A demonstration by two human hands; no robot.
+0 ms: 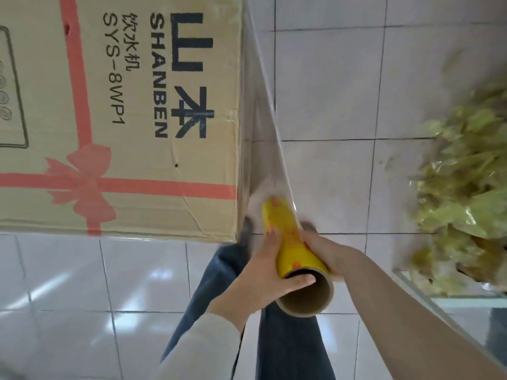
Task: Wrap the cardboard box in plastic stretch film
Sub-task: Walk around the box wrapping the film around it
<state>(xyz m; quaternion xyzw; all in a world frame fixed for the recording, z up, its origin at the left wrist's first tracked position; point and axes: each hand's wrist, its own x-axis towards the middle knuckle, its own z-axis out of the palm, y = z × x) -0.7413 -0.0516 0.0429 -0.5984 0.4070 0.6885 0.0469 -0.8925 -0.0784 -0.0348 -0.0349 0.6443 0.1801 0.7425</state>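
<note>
Left hand (260, 272) and right hand (327, 252) each grip the yellow cardboard-cored film roll (285, 237). Clear plastic stretch film (270, 127) runs taut to the right edge of the brown printed cardboard box (131, 105), which stands at upper left. Uneven pull could likely tear or bunch the film.

Pale sleeve (196, 352), blue jeans (290, 349)

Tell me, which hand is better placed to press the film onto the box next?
Probably the left. The left hand grips the film roll on the side facing the cardboard box; the right hand holds the roll's far side, away from the box.
</note>
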